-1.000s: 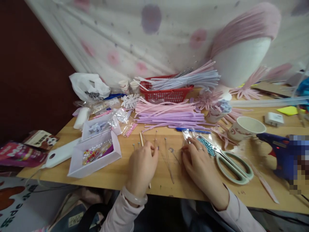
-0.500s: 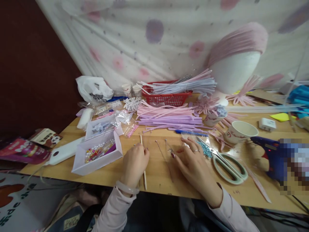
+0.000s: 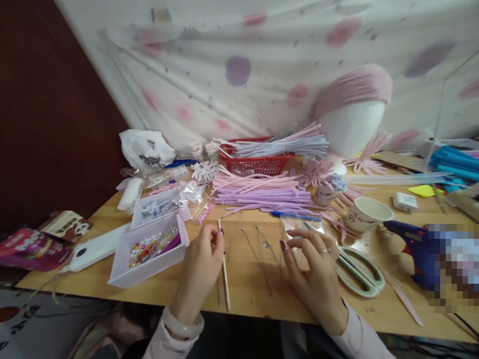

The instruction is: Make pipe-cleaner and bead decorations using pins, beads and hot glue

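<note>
My left hand [image 3: 204, 264] is closed in a pinch, thumb against fingers; what it holds, if anything, is too small to make out. Just right of it lies a thin wooden stick [image 3: 225, 274], with a thin dark line showing below the hand. My right hand [image 3: 312, 269] is open, its fingers curved and apart over a clear plastic bag [image 3: 290, 223]. Between both hands, two thin wires [image 3: 257, 254] with small bead-like tips lie on the table. Green-handled scissors [image 3: 361, 274] lie right of my right hand, their blades partly hidden.
White boxes [image 3: 149, 269] with beads and gems stand at left. Pink and purple fuzzy stems [image 3: 262, 197] lie behind, before a red basket [image 3: 258, 164]. At right are a paper cup [image 3: 368, 214], a blue glue gun [image 3: 407, 249] and a white mannequin head [image 3: 350, 124].
My right hand has drawn back to the right from the wires, its fingers now farther from them. My left hand has lifted slightly and turned, its pinch now showing. The camera view has tilted up.
</note>
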The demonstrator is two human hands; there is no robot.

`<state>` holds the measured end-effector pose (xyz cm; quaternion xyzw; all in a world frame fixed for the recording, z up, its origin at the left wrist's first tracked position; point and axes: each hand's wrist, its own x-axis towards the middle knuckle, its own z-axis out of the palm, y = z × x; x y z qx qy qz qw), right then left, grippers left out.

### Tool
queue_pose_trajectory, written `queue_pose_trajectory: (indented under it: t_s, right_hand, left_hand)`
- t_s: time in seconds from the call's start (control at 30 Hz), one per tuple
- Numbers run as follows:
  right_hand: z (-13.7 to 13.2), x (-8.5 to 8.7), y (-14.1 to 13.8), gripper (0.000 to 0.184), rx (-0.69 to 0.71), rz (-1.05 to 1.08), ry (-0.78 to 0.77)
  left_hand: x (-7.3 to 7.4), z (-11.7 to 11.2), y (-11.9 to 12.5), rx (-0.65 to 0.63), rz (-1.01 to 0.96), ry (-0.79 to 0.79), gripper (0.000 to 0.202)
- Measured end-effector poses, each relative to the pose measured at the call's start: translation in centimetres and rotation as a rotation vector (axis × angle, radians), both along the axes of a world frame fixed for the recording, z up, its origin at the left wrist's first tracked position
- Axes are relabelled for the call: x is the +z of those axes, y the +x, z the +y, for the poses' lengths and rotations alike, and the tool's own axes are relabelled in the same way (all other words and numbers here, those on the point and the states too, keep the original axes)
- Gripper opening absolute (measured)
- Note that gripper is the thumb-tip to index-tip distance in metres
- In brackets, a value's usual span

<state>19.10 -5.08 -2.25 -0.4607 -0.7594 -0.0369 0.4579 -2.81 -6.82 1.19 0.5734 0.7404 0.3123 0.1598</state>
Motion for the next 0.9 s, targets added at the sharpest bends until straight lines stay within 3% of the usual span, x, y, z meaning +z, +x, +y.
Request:
queue_pose_trajectory:
  t_s: [0.1,0.2,0.33,0.43,0.5,0.57,0.7,0.83,0.9]
  right_hand:
    - [-0.2,0.7,-0.3,0.006,0.098,0.08,-0.019]
    - [-0.2,1.2,-0.9,0.01,0.215,0.198,-0.169]
    - [-0.3,1.6,-2.3,0.017,0.335,0.394,-0.565]
    - [-0.5,1.7,-3.5,0.035,0.55,0.654,-0.879]
    - [-0.8,1.9,-4.0,0.037,0.641,0.799,-1.009]
    - [-0.9,2.0,-4.1,0.034,0.632,0.875,-1.047]
    - [-0.9,2.3,-3.6,0.036,0.566,0.877,-0.95]
    - [-0.8,2.1,-2.6,0.039,0.636,0.869,-0.988]
    - [-1.1,1.9,-2.2,0.039,0.698,0.844,-1.074]
  left_hand:
    - [0.4,-0.6,-0.4,-0.016,-0.099,0.035,0.014]
    - [0.8,-1.2,-0.6,-0.016,-0.198,0.047,0.015]
    - [1.0,-2.6,0.8,-0.098,-0.33,0.024,0.018]
    - [0.6,-4.0,3.1,-0.266,-0.45,-0.05,0.018]
    - [0.2,-4.7,4.6,-0.381,-0.522,-0.099,0.019]
    - [-0.2,-5.1,5.6,-0.451,-0.544,-0.127,0.019]
    - [-0.6,-5.1,5.5,-0.501,-0.489,-0.189,0.022]
    - [0.7,-3.7,3.6,-0.366,-0.423,-0.091,0.022]
    - [1.8,-2.8,2.9,-0.371,-0.326,0.012,0.022]
